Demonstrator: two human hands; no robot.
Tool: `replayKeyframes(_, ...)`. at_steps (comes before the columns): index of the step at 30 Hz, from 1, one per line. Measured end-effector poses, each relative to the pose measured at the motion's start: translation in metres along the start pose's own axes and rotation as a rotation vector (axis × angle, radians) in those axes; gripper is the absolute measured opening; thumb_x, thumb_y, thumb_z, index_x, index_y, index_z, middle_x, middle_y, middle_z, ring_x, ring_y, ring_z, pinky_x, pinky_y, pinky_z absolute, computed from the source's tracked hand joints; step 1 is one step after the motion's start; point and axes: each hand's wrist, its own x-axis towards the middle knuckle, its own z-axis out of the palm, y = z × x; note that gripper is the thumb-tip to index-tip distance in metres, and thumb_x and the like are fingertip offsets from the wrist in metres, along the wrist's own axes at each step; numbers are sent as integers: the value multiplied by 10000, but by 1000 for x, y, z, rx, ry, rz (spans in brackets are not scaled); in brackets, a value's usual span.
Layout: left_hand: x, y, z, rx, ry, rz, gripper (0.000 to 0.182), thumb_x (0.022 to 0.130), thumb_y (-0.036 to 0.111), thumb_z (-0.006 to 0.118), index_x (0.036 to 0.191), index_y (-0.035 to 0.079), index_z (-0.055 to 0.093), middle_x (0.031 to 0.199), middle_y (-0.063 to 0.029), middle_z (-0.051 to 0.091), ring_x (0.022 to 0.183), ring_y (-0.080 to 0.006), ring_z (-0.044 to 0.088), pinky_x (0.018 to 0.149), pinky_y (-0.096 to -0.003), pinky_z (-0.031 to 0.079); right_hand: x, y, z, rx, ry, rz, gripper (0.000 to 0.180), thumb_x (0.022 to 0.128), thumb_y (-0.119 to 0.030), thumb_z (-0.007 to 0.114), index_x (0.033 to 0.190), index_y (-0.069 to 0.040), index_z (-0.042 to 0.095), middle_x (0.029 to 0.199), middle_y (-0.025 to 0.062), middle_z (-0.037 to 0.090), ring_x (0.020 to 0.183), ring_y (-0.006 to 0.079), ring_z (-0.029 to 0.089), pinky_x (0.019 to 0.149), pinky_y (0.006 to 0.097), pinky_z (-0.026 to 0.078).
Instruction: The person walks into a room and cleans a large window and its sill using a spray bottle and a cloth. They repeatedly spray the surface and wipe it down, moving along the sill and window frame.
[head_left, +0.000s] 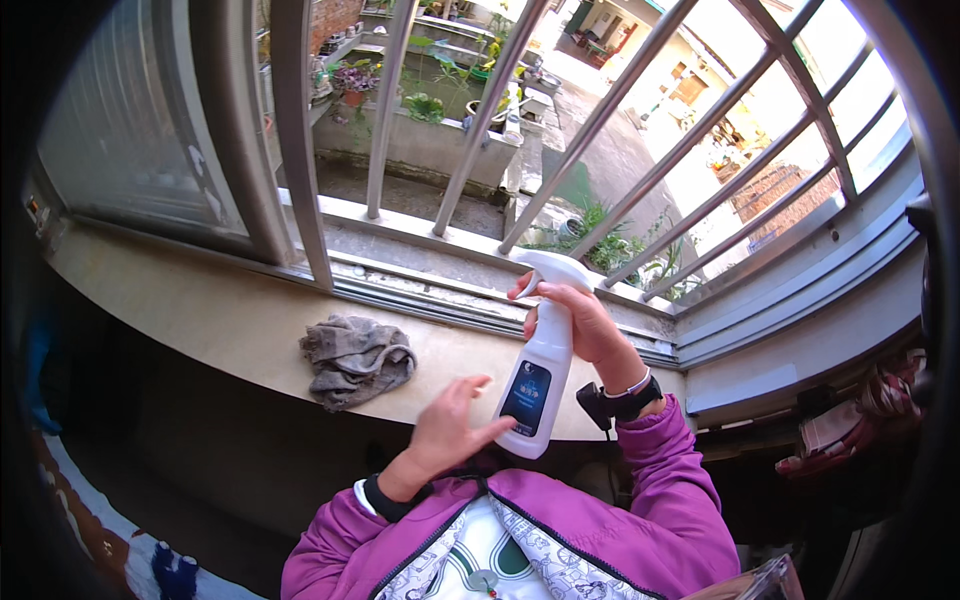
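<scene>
My right hand (581, 319) grips a white trigger spray bottle (556, 337) round its neck, with fingers at the trigger. The bottle leans over the windowsill, its nozzle towards the window bars and its dark label, which bears writing, facing me. Beside the bottle's lower end is my left hand (446, 424), fingers apart and holding nothing. Its thumb overlaps the label's lower edge; whether it touches is unclear. A crumpled grey cloth (358, 361) lies on the sill to the left of both hands.
Metal bars (480, 124) stand across the window opening, above the sliding track (427, 296). A glass pane (142, 127) fills the left side. The pale windowsill (187, 289) ends in a curved front edge. Folded fabric (840, 427) sits at the right.
</scene>
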Motion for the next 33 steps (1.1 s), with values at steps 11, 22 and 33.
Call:
replayKeyframes(11, 21, -92, -86, 983, 676, -48, 417, 910, 376, 615, 1213, 95, 557, 1271, -127, 495, 1180, -343, 471, 1064, -496, 349, -103, -24, -111, -394, 354, -49, 433, 918, -270, 708, 1262, -39, 583, 991, 57, 662, 642, 116, 624, 555, 269, 520)
replayKeyframes(22, 35, -89, -85, 1062, 673, -36, 382, 932, 368, 573, 1198, 94, 572, 1237, -103, 526, 1171, -324, 490, 1079, -479, 326, -60, -23, -126, -847, 142, 239, 427, 882, -306, 756, 1196, -39, 647, 879, 44, 672, 643, 100, 602, 548, 264, 500)
replayKeyframes(33, 32, -91, -84, 1051, 669, -88, 419, 912, 409, 592, 1208, 114, 568, 1252, -89, 524, 1192, -302, 495, 1130, -547, 278, -29, -3, -135, -1060, -67, 212, 441, 816, -359, 801, 1126, -62, 700, 1031, 78, 719, 954, 196, 652, 855, 338, 498)
